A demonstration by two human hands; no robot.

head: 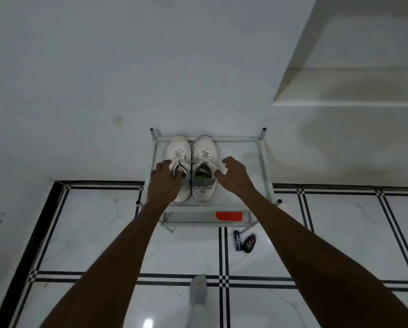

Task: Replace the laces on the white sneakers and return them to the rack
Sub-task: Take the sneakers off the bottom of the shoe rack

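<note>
Here the left hand (166,176) has its grip curled over the collar of the left sneaker (179,166), seemingly to lift it. The right hand (231,174) pinches something white beside the right sneaker (204,166), probably a lace end; I cannot tell for sure. Both shoes sit side by side, toes to the wall, on the rack (263,166) top shelf. Two small dark bottles (243,241) lie on the floor nearby, well clear, and a socked foot (198,286) stands below.
</note>
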